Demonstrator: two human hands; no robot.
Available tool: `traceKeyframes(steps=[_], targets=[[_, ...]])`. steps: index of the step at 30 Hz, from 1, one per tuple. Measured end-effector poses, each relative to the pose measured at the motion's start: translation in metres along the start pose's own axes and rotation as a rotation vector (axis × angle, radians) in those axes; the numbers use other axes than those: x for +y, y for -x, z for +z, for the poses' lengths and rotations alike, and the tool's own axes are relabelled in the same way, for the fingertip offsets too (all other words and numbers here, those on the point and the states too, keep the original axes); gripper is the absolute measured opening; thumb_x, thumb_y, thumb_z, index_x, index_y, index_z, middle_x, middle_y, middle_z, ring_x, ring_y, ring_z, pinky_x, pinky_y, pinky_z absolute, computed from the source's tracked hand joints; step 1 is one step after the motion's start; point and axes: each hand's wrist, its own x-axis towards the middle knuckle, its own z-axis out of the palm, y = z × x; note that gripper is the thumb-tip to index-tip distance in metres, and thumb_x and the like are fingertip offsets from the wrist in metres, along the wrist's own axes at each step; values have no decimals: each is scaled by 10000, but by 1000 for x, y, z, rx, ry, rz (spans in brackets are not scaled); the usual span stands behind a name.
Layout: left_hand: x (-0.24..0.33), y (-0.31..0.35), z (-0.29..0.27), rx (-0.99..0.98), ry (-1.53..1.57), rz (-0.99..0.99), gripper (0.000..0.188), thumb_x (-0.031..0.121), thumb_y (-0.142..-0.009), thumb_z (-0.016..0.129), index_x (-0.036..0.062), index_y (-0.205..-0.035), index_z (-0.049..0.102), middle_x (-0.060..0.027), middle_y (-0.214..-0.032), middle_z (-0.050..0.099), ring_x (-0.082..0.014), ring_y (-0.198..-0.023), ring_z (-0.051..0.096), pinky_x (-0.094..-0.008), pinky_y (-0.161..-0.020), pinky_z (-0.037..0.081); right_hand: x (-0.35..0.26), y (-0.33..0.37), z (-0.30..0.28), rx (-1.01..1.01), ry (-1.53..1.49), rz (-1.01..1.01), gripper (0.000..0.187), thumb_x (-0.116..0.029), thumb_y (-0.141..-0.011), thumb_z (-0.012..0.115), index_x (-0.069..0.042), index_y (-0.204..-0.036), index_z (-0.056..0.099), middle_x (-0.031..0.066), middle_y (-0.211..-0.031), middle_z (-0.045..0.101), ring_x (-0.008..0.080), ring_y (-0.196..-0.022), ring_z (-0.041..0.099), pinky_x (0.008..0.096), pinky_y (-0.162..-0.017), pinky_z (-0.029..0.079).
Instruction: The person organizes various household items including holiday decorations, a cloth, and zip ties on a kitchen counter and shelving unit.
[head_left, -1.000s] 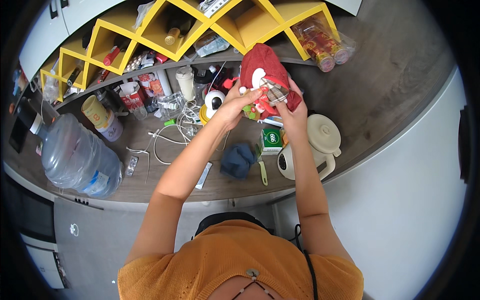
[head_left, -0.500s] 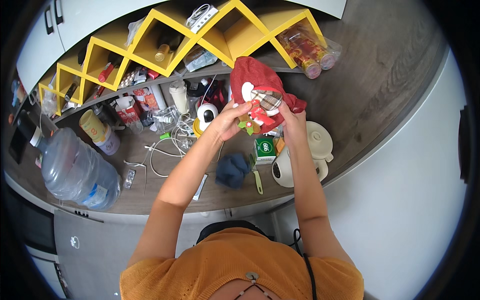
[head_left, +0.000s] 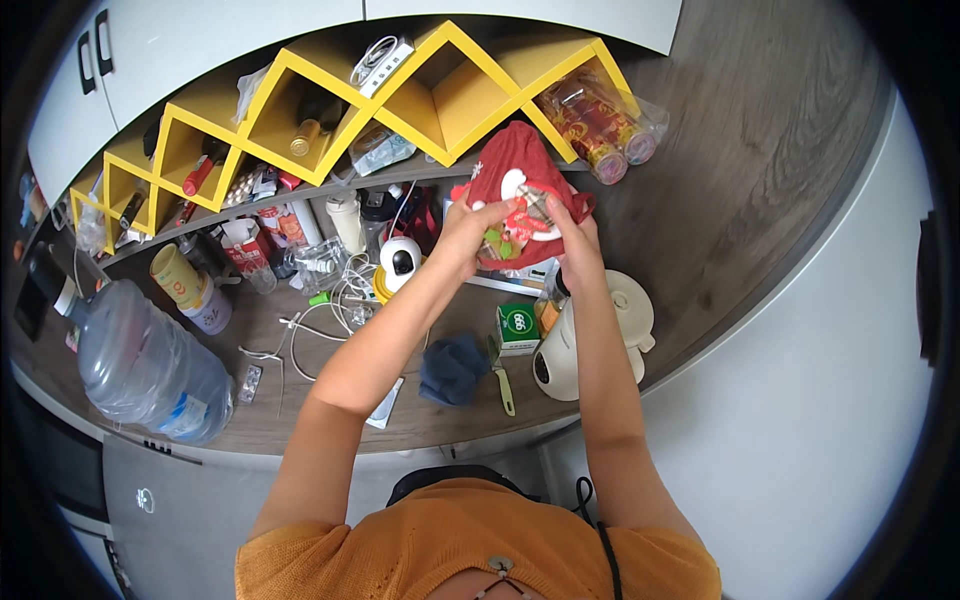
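Note:
Both my hands hold up a red cloth Christmas bag point(head_left: 515, 155) over the back of the counter. White, plaid, red and green appliqué decorates its front. My left hand point(head_left: 472, 232) grips its left side, with the thumb reaching across the decoration. My right hand point(head_left: 577, 240) is closed on the lower right side, its thumb pressed on the front. The fingers behind the cloth are hidden. Below lie a green and white box point(head_left: 518, 328), a crumpled dark blue cloth point(head_left: 453, 370) and a knife with a pale green handle point(head_left: 506, 393).
A cream appliance point(head_left: 562, 360) stands by my right forearm. A large water bottle point(head_left: 150, 360) lies at the left. White cables point(head_left: 305, 335) and a white camera point(head_left: 401, 260) sit behind my left arm. Above runs a yellow zigzag shelf point(head_left: 445, 150) holding bottles and a power strip point(head_left: 382, 68).
The red bag has turned a little, and its top now leans less to the left. My left thumb reaches farther across its front. The whole view has shifted slightly.

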Motion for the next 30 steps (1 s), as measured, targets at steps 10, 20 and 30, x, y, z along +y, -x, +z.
traceKeyframes(steps=[10,20,30], targets=[[26,-51,3,-44,-23,9,516,476,-777,582,52,-1068,545,-84,-1024,588,-173,-898,572,-348,-782,436,13,-63,-2,367,-193,218,401,-242,-760,648,-4,-1058,526,136,-996,586,229,-892,593,393,-754,501],[20,-44,8,116,252,130,373,286,-815,582,24,-1069,504,-73,-1022,575,-163,-930,559,-273,-753,443,19,-84,5,328,-229,117,387,-185,-749,675,-13,-1065,534,92,-1036,580,162,-885,580,283,-723,483],[10,-74,16,296,-23,354,384,239,-811,603,-53,-1037,497,-79,-926,574,-128,-759,548,-251,-659,437,27,-98,32,646,-435,-81,100,-65,-772,615,-18,-832,550,47,-704,557,114,-561,526,250,-482,433]])
